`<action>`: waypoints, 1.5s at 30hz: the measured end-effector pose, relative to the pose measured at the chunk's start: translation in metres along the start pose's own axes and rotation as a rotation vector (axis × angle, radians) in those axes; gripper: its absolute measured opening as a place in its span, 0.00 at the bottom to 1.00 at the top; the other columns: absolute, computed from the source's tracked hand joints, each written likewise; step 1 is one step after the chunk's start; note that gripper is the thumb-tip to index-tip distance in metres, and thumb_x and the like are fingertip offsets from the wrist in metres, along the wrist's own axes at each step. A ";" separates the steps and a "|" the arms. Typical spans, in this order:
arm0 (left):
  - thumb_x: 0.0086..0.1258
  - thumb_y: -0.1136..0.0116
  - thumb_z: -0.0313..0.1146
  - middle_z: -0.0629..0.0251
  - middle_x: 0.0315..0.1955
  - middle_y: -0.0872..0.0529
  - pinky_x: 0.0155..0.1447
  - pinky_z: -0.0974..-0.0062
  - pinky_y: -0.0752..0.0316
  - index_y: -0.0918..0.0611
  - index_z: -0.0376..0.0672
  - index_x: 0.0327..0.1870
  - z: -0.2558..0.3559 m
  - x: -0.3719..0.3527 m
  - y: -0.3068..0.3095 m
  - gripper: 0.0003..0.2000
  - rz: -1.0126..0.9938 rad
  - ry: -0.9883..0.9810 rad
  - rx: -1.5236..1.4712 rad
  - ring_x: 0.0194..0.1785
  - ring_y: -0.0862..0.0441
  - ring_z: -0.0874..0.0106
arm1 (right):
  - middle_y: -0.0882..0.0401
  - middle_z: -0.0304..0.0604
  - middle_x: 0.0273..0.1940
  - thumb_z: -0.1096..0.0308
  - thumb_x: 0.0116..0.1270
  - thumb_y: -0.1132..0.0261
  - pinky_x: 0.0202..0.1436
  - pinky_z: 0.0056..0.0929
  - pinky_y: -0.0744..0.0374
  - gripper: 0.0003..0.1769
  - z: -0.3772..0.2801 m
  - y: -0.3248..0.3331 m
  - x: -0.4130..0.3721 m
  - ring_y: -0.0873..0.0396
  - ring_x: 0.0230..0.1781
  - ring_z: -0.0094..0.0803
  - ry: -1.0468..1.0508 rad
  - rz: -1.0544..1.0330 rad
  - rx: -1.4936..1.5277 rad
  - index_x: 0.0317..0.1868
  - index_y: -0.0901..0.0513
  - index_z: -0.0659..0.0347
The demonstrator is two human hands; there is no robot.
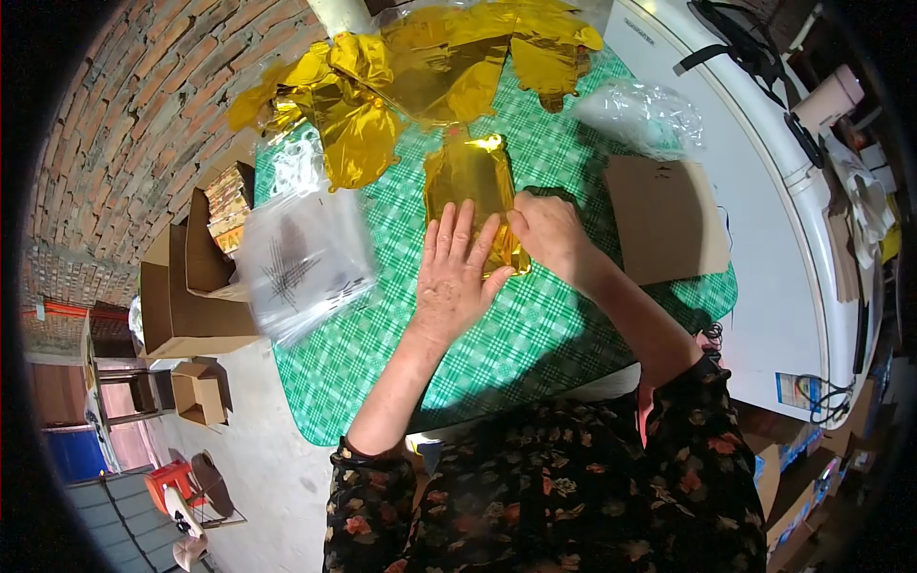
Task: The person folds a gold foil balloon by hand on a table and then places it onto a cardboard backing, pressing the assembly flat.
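A folded piece of shiny gold foil (473, 172), like a flat foil balloon, lies on the green checked tablecloth in front of me. My left hand (454, 277) rests flat on its lower left part, fingers stretched out. At the foil's right edge is my right hand (552, 232), its fingers curled and pressed against that edge; the fingertips are partly hidden. Beyond both hands, more gold foil pieces (444, 72) are heaped loosely across the far end of the table.
Clear plastic bags (310, 263) are stacked at the table's left edge, beside an open cardboard box (196, 310). A brown cardboard sheet (666, 220) and crumpled clear plastic (645, 116) lie to the right. A white appliance (755, 210) borders the right side, a brick wall (143, 124) the left.
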State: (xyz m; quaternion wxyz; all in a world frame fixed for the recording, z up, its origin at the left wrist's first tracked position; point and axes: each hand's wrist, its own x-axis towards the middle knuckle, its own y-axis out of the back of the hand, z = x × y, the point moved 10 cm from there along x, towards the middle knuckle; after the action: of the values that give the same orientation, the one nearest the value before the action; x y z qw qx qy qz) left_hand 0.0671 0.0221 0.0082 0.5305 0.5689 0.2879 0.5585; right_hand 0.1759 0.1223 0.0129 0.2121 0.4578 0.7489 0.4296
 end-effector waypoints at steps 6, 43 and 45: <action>0.84 0.47 0.62 0.46 0.86 0.38 0.90 0.41 0.51 0.29 0.51 0.85 0.001 0.000 0.000 0.36 -0.025 -0.003 0.025 0.89 0.45 0.42 | 0.10 0.63 0.40 0.63 0.78 0.37 0.54 0.60 0.15 0.14 0.003 -0.004 0.003 0.11 0.46 0.64 0.007 -0.003 -0.005 0.43 0.15 0.67; 0.82 0.50 0.69 0.42 0.87 0.42 0.90 0.34 0.59 0.25 0.69 0.83 -0.002 0.001 -0.005 0.33 -0.060 0.027 0.002 0.89 0.52 0.34 | 0.54 0.37 0.93 0.40 0.91 0.63 0.95 0.46 0.65 0.38 -0.038 -0.062 0.087 0.59 0.94 0.33 0.626 -0.272 -0.337 0.92 0.45 0.48; 0.82 0.50 0.69 0.43 0.87 0.42 0.90 0.34 0.56 0.25 0.70 0.83 -0.001 0.002 -0.004 0.33 -0.070 0.026 0.029 0.89 0.52 0.33 | 0.54 0.37 0.93 0.40 0.91 0.62 0.95 0.47 0.64 0.38 -0.035 -0.061 0.095 0.59 0.94 0.33 0.597 -0.271 -0.436 0.92 0.45 0.48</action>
State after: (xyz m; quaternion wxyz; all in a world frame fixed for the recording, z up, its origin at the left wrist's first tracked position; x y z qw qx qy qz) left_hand 0.0675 0.0249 0.0048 0.5376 0.5589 0.3228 0.5426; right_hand 0.0734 0.1765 -0.0125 0.1322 0.1538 0.7226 0.6609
